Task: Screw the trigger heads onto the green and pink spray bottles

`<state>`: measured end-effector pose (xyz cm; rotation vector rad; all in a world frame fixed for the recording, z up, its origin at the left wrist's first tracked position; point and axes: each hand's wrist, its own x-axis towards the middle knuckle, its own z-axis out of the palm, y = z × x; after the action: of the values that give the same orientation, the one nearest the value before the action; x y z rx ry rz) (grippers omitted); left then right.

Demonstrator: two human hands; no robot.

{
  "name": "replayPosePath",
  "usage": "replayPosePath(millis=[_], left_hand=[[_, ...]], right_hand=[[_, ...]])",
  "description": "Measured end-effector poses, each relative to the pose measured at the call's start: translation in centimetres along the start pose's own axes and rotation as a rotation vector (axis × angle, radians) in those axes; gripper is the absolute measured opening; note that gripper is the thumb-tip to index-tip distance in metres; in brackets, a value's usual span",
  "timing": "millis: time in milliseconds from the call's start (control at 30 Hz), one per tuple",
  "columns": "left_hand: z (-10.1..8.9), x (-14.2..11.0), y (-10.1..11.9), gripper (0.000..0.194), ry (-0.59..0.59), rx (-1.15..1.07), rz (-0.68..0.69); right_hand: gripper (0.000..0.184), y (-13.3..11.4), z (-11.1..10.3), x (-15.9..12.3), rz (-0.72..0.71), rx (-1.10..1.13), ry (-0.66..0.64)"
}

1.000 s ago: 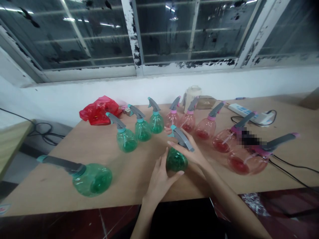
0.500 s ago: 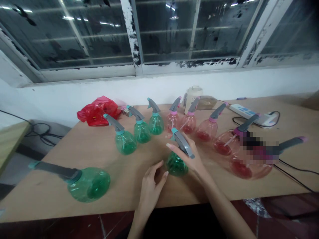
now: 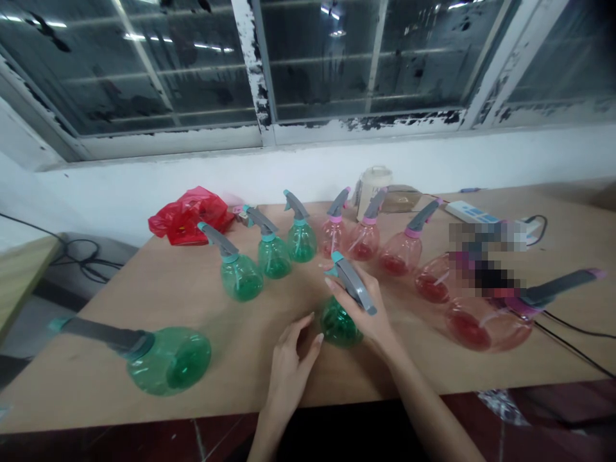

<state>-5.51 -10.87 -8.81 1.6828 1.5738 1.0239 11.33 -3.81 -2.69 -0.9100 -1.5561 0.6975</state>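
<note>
My right hand (image 3: 366, 316) is wrapped around the neck of a green spray bottle (image 3: 339, 326) with a grey and teal trigger head, in front of me on the table. Just left of that bottle, my left hand (image 3: 290, 360) rests by the tabletop with its fingers curved and apart, holding nothing. Three more green spray bottles stand beyond my hands, the closest one (image 3: 241, 280) to the left. Another green spray bottle (image 3: 168, 360) is at the front left. Several pink spray bottles (image 3: 399, 255) form a curve from the back middle to the right.
A red plastic bag (image 3: 191, 215) lies at the back left of the wooden table (image 3: 231, 391). By the wall stands a pale container (image 3: 374, 189). A white power strip (image 3: 469, 213) with black cables lies at the back right. Blurred blocks cover part of the right side.
My right hand has shifted very slightly toward me around the bottle's neck. The left hand and the standing bottles look nearly the same, with a small shift of the view.
</note>
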Motion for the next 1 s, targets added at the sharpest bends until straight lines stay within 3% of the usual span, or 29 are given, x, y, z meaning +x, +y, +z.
replayPosePath(millis=[267, 533, 733, 1000], left_hand=[[0.1, 0.1, -0.2, 0.031, 0.007, 0.013, 0.016], [0.0, 0.0, 0.1, 0.031, 0.006, 0.018, 0.010], [0.0, 0.2, 0.0, 0.030, 0.009, 0.028, 0.022], [0.0, 0.0, 0.3, 0.029, 0.001, 0.007, 0.017]], right_hand=[[0.029, -0.4, 0.4, -0.7, 0.091, -0.035, 0.039], [0.015, 0.0, 0.3, -0.8, 0.103, -0.042, 0.045], [0.026, -0.5, 0.2, -0.6, 0.097, 0.049, -0.017], [0.012, -1.5, 0.0, -0.2, 0.060, -0.031, -0.015]])
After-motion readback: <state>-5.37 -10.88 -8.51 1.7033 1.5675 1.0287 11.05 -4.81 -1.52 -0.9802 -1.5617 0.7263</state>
